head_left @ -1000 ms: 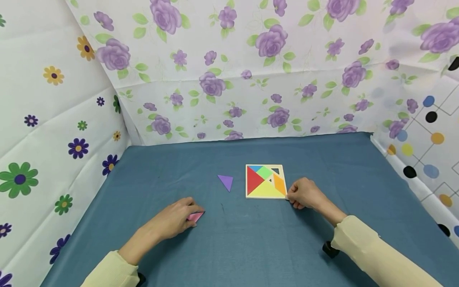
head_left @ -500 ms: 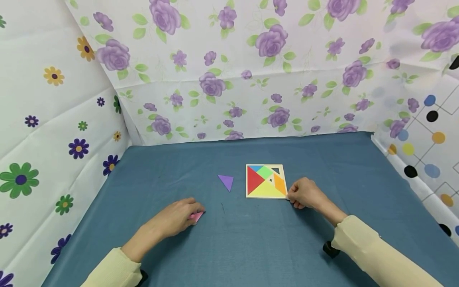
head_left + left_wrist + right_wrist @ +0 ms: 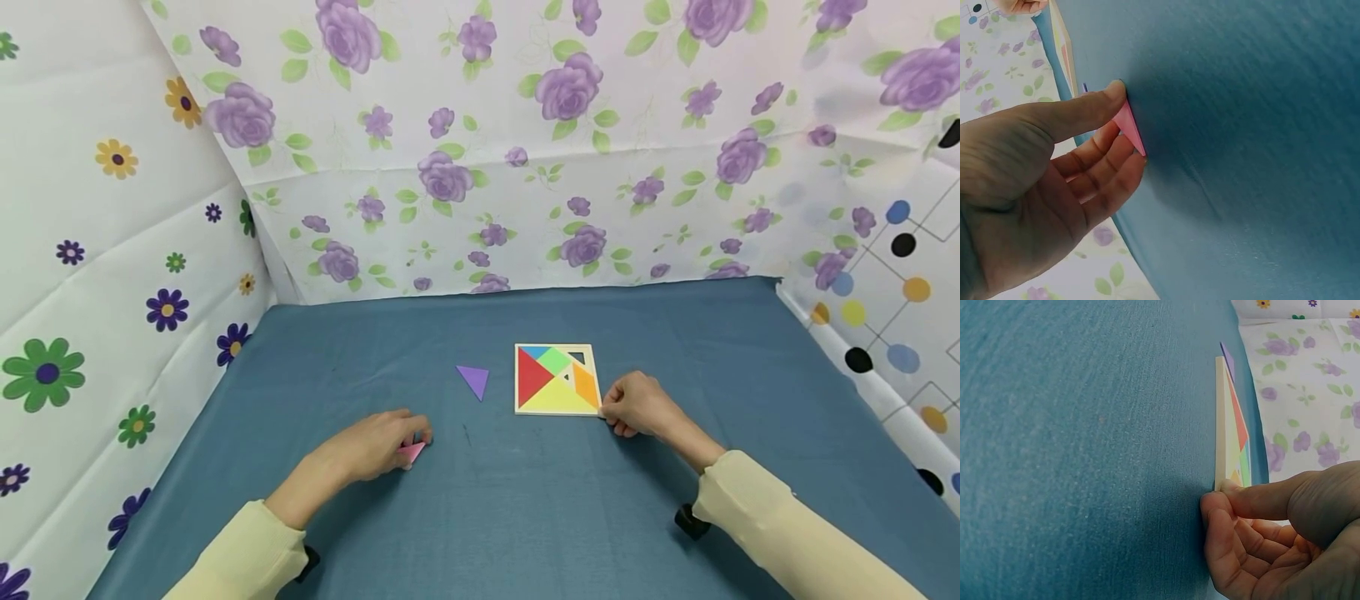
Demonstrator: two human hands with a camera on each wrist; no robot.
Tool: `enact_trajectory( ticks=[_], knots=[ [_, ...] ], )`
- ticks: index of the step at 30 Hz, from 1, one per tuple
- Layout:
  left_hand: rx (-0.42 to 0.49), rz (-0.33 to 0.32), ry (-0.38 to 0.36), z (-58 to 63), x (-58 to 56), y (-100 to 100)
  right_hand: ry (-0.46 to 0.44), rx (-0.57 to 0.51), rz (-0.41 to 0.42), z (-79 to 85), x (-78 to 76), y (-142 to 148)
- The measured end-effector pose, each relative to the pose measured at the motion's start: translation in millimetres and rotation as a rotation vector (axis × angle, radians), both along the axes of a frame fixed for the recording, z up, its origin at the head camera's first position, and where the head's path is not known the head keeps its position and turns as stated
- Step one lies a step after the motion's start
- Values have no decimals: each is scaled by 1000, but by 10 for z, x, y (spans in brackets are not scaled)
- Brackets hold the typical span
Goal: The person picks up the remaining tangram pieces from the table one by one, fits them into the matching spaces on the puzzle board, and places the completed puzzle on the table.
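Between thumb and fingertips my left hand (image 3: 372,450) holds a pink triangle piece (image 3: 1129,128), low over the cloth; the fingers hide part of it. Over at the right, my right hand (image 3: 637,406) pinches the near right corner of a square tangram tray (image 3: 1220,425). Red, yellow, green, blue and orange pieces lie inside the tray, and two gaps show its dark base, a larger one at the far right corner and a tiny one near the middle. A purple triangle piece (image 3: 476,381) lies flat on the cloth, left of the tray and apart from it.
Blue cloth (image 3: 480,517) covers the table. A white curtain with purple flowers (image 3: 442,175) hangs along the far edge, and patterned sheets stand at the left and right sides. Black wrist bands show under both sleeves.
My left hand has shifted slightly to the right with the pink triangle piece, and its fingers have moved a little on it. The right hand, tray and purple triangle piece stay put.
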State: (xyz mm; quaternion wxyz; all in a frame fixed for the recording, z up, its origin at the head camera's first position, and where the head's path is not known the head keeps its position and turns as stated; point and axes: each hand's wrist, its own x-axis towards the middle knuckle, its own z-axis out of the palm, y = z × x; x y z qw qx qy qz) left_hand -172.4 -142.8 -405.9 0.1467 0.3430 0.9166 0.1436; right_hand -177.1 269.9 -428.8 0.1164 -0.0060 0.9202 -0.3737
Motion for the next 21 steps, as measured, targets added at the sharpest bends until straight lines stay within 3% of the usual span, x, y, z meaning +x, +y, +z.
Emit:
enact_trajectory(
  ticks=[4,12,21],
  knots=[
    [37,1,22,-12,8,-10,-2,-4,-1,-2,-3,4],
    [126,-23,153,-60,45,-56,-6,4,7,-2,-2,9],
    [232,-42,228,-95,72,-115,-16,16,4,8,-1,-7]
  ],
)
